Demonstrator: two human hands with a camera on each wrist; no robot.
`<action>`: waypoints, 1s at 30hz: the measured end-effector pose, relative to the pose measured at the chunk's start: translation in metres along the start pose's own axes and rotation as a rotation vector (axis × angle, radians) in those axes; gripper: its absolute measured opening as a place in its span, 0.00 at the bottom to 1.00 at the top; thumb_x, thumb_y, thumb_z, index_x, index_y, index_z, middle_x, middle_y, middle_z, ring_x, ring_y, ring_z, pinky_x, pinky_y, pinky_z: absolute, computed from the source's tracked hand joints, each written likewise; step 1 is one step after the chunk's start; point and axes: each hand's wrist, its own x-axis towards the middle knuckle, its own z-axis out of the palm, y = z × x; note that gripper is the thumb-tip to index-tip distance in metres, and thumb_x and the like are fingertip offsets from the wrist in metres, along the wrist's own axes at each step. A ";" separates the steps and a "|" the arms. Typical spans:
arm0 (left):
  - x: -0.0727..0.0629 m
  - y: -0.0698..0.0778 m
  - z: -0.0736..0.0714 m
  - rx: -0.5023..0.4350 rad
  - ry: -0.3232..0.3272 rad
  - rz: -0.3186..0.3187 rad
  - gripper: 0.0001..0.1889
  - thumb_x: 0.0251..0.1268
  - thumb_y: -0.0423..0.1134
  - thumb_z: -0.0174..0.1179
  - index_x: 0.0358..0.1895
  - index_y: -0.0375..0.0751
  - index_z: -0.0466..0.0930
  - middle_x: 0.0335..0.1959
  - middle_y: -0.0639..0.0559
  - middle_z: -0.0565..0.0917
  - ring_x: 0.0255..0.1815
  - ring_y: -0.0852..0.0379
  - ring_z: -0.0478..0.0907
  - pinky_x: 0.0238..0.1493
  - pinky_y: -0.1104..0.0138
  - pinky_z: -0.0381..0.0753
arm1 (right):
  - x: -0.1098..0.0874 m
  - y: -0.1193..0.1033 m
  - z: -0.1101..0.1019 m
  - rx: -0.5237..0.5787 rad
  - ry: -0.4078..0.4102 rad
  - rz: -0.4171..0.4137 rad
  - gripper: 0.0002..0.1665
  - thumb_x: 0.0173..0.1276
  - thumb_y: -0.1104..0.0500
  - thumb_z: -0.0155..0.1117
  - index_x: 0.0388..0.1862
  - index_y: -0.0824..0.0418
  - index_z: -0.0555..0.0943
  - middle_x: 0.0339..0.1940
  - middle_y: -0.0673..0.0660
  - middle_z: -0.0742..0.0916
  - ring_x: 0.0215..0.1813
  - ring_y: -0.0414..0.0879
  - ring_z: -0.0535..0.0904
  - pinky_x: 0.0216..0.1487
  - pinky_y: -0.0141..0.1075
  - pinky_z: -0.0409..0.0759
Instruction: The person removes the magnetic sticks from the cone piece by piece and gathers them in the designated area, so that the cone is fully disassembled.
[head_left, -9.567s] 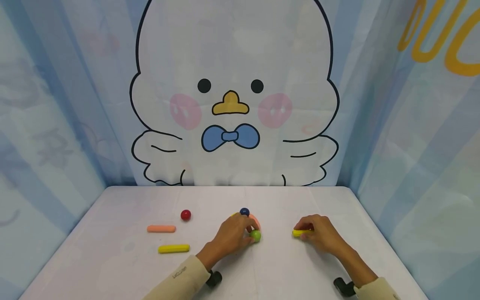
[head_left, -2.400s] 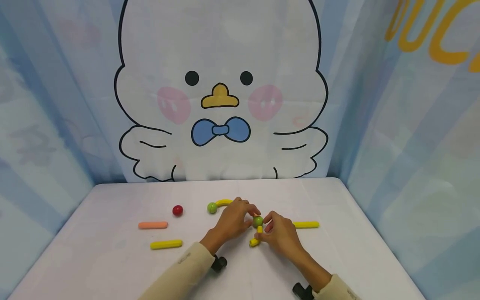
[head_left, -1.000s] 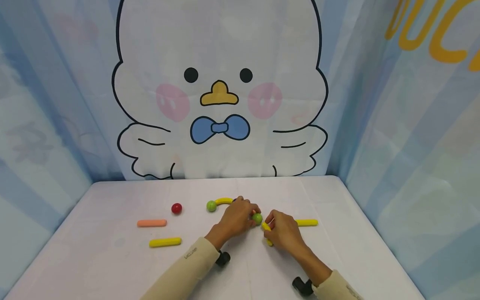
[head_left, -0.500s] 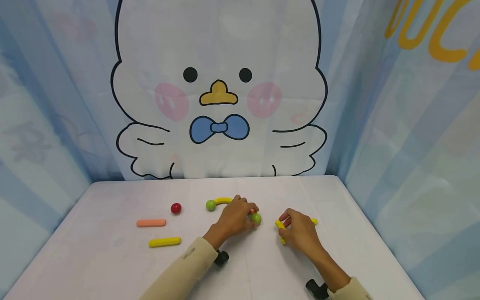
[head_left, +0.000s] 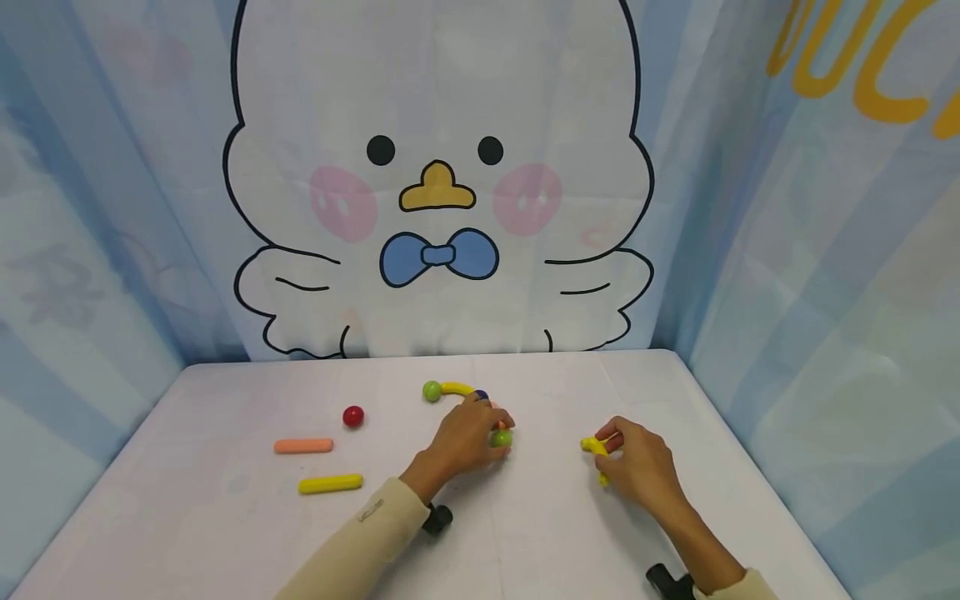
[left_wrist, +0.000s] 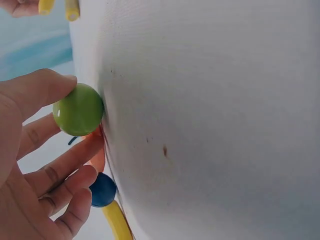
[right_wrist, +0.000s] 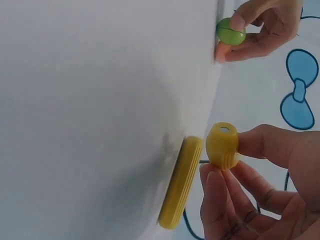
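My left hand (head_left: pixel 467 435) holds a glossy green ball (left_wrist: pixel 78 110) with thumb and fingers, low at the tabletop. From that ball a chain runs on: an orange curved rod (left_wrist: pixel 98 157) partly behind the fingers, a dark blue ball (left_wrist: pixel 103 190), a yellow curved rod (head_left: pixel 456 388) and a second green ball (head_left: pixel 431 391) at the far end. To the right, my right hand (head_left: pixel 641 467) pinches a short yellow curved rod (right_wrist: pixel 222 145), seen end-on in the right wrist view. A straight yellow rod (right_wrist: pixel 181 182) lies on the table close by that hand, mostly hidden by it in the head view.
On the left of the white table (head_left: pixel 187 517) lie a red ball (head_left: pixel 353 417), a straight orange rod (head_left: pixel 303 446) and a straight yellow rod (head_left: pixel 330 484). A printed curtain (head_left: pixel 457 308) hangs behind the table's far edge, with more at both sides.
My right hand has pulled the yellow curved rod off the green ball and carried it rightward. My left hand has shifted the chain slightly, its far end moving back. Earlier, the chain's second green ball was not visible.
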 end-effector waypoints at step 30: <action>-0.017 -0.010 -0.004 -0.060 0.007 0.036 0.15 0.64 0.38 0.74 0.54 0.50 0.92 0.50 0.56 0.91 0.39 0.60 0.69 0.37 0.71 0.69 | -0.004 0.059 -0.030 -0.120 -0.056 0.109 0.17 0.63 0.58 0.79 0.50 0.58 0.86 0.43 0.56 0.90 0.40 0.50 0.81 0.31 0.39 0.73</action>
